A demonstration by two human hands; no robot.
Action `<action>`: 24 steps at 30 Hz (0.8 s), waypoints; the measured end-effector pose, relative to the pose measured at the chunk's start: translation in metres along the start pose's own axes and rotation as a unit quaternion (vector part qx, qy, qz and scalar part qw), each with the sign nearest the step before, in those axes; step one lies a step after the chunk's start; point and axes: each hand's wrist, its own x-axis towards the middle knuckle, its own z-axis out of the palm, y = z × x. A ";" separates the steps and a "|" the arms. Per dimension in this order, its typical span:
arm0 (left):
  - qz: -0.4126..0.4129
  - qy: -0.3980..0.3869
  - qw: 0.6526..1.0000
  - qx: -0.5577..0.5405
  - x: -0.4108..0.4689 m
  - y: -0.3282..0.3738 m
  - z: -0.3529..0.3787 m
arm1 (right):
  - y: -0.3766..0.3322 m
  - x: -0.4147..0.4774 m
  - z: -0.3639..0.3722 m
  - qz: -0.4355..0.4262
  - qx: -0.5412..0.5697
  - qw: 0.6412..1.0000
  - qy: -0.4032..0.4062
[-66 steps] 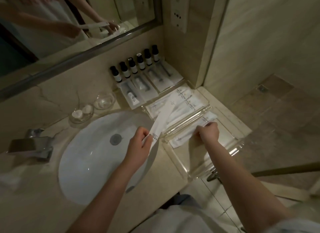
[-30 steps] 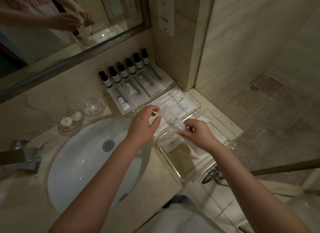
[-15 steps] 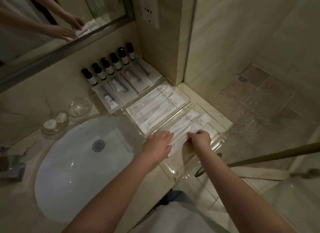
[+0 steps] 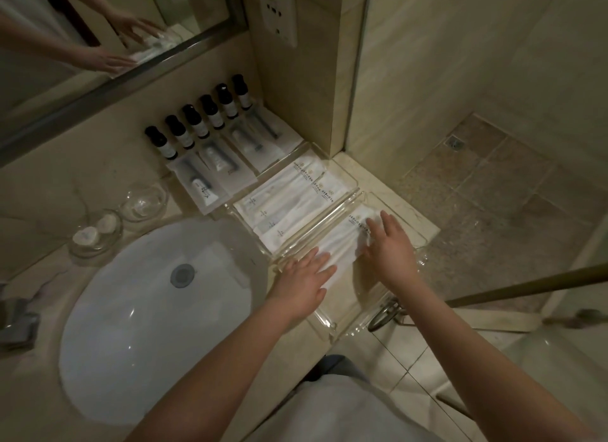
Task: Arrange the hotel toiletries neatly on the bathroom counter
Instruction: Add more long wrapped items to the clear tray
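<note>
Two clear acrylic trays sit on the counter right of the sink. The near tray (image 4: pixel 343 325) holds white toiletry packets (image 4: pixel 342 241). My left hand (image 4: pixel 304 278) lies flat, fingers spread, on the packets' near end. My right hand (image 4: pixel 388 244) rests flat on their right side, fingers apart. Neither hand grips anything. The far tray (image 4: pixel 248 219) holds several white packets (image 4: pixel 289 199) laid side by side. Behind them lie flat kits (image 4: pixel 227 158) and a row of several dark-capped bottles (image 4: pixel 200 121) against the wall.
A white sink (image 4: pixel 144 310) fills the left of the counter, with a faucet (image 4: pixel 16 320) at far left. Two glass dishes (image 4: pixel 98 234) stand behind the sink. A mirror (image 4: pixel 82 40) hangs above. A glass shower partition and tiled floor (image 4: pixel 493 185) lie to the right.
The long packet that my left hand held up has been laid in the near tray. Both hands have flattened onto the packets, and my right hand has slid further along them.
</note>
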 end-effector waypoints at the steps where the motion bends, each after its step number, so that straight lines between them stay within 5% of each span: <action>1: 0.001 -0.001 1.000 0.005 0.000 -0.001 0.001 | 0.000 0.000 0.003 0.000 -0.009 1.000 -0.027; 13: -0.014 0.039 0.997 -0.057 -0.012 -0.005 -0.006 | -0.019 -0.004 -0.009 0.002 0.010 0.999 -0.035; 24: -0.195 0.225 0.939 -0.173 -0.106 -0.068 -0.043 | -0.143 -0.024 -0.028 -0.207 0.033 0.978 -0.012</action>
